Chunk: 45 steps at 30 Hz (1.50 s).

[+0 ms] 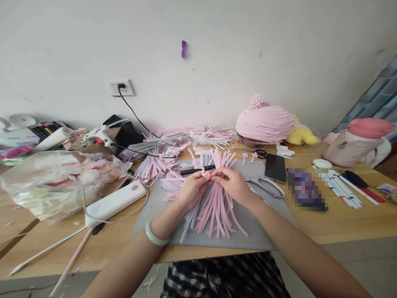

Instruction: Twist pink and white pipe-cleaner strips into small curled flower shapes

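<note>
My left hand [194, 188] and my right hand [231, 184] meet over the grey cutting mat [149, 223], fingertips nearly touching. Both are closed in a pinch on a short bent pink pipe cleaner [203, 171], whose curled end sticks up from the left fingers. Its remaining length is hidden by the fingers. Beneath the hands lies a fanned bundle of pink pipe cleaners [215, 215], with lilac pipe cleaners [190, 221] to its left. Just behind the hands is a black pen-like tool [195, 169]. Scissors [266, 186] rest right of my right hand.
A phone [275, 167], several markers [344, 190] and a pink yarn-like dome [265, 122] sit to the right. On the left are a plastic bag [34, 186], a white power strip-like device [116, 203] with a cable, and a glue gun [104, 134].
</note>
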Available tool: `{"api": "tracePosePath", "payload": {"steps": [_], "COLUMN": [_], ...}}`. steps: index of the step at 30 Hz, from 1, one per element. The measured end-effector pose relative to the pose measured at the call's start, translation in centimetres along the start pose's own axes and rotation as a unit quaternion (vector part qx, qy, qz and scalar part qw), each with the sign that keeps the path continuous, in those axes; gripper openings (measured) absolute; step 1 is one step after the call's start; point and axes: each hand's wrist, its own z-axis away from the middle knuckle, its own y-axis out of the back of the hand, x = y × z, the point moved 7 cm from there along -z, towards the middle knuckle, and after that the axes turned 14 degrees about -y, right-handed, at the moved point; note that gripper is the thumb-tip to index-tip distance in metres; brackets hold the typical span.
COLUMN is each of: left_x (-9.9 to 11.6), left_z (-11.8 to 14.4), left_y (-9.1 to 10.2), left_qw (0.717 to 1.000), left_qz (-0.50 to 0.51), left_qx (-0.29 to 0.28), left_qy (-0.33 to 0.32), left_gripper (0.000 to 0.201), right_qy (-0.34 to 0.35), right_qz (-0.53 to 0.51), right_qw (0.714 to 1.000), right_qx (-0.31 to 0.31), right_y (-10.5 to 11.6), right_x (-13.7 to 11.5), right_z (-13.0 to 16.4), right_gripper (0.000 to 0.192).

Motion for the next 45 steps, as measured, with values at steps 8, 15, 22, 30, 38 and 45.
{"api": "tracePosePath", "payload": {"steps": [8, 15, 22, 30, 38, 45], "left_x": [0.4, 0.7, 0.8, 1.8, 2.8, 3.7], "left_z": [0.2, -0.1, -0.4, 0.0, 0.4, 0.3], "left_y": [-0.3, -0.2, 0.2, -0.1, -0.6, 0.1], "left_qw": [1.000, 0.999, 0.995, 0.985, 0.970, 0.927], "left_qz": [-0.017, -0.023, -0.081, -0.127, -0.170, -0.292], "left_qx": [-0.015, -0.013, -0.013, 0.000, -0.015, -0.002], "left_qy": [-0.021, -0.029, -0.062, -0.115, -0.174, -0.234], "left_gripper": [0.014, 0.023, 0.019, 0.027, 0.025, 0.007], "right_qy": [0.002, 0.015, 0.028, 0.016, 0.020, 0.015], "right_qz": [0.022, 0.057, 0.061, 0.018, -0.009, -0.004], "right_qw": [1.000, 0.997, 0.997, 1.000, 0.999, 0.999], "right_qx": [0.019, 0.046, 0.040, 0.018, 0.024, 0.034], "right_y": [0.3, 0.5, 0.2, 0.0, -0.1, 0.0], "right_x": [0.4, -0.2, -0.2, -0.2, -0.1, 0.1], "right_z": [-0.1, 0.0, 0.1, 0.3, 0.3, 0.3], "right_gripper": [0.014, 0.013, 0.013, 0.013, 0.014, 0.014]}}
